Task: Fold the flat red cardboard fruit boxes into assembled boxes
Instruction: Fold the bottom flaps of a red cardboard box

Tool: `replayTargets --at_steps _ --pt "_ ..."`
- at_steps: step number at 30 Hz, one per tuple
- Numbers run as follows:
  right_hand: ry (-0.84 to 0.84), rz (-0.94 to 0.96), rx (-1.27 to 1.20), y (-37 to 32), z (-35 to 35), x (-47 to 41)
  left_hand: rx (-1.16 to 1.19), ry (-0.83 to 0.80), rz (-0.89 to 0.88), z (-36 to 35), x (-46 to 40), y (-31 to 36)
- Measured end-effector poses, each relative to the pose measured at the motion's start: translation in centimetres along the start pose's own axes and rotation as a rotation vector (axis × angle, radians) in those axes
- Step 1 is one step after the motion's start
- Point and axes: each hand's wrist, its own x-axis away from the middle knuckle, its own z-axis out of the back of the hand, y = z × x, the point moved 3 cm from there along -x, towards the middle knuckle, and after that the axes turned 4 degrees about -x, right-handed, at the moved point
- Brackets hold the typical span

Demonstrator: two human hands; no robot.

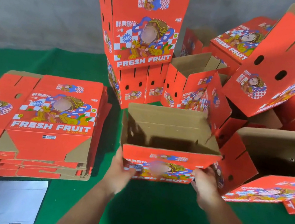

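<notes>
The open-topped red box [170, 151], just right of the stack of flat boxes [31, 123], looks light, stiff and crushable, so the left hand [121, 168] and right hand [204, 182] sensibly pinch its near wall's lower corners, fingers curled.

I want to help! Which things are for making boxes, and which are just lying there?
For the job: opened red cardboard fruit box held by left hand and right hand; stack of flat red cardboard boxes; pile of assembled red boxes.
Lying about: white paper sheet.
</notes>
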Motion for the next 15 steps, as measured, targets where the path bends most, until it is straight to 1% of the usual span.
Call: replayTargets --at_steps 2,5,7,8,9,11,13,15 --pt "0.096 0.053 -0.082 0.6 0.3 0.6 0.019 -0.059 0.015 -1.7 0.3 -0.1" --pt "0.330 0.102 -0.295 1.1 1.7 1.7 0.022 -0.142 0.018 -4.6 0.5 0.0" --pt "0.462 0.021 -0.362 1.6 2.3 2.5 -0.018 -0.185 0.028 -6.3 0.7 0.1" --pt "0.481 -0.059 -0.412 2.0 2.2 3.1 -0.031 -0.195 0.035 -6.9 0.6 0.2" --pt "0.455 -0.138 -0.499 2.3 1.6 3.7 -0.020 -0.205 0.048 -7.6 0.6 0.4" --pt "0.288 -0.219 -0.639 2.5 -0.1 5.0 0.001 -0.243 0.065 -8.7 0.6 0.8" --pt "0.109 -0.210 -0.609 2.2 -1.5 5.8 0.056 -0.283 0.075 -9.5 0.9 1.4" --pt "0.036 -0.194 -0.562 2.1 -2.3 6.0 0.093 -0.324 0.096 -9.4 0.9 1.8"
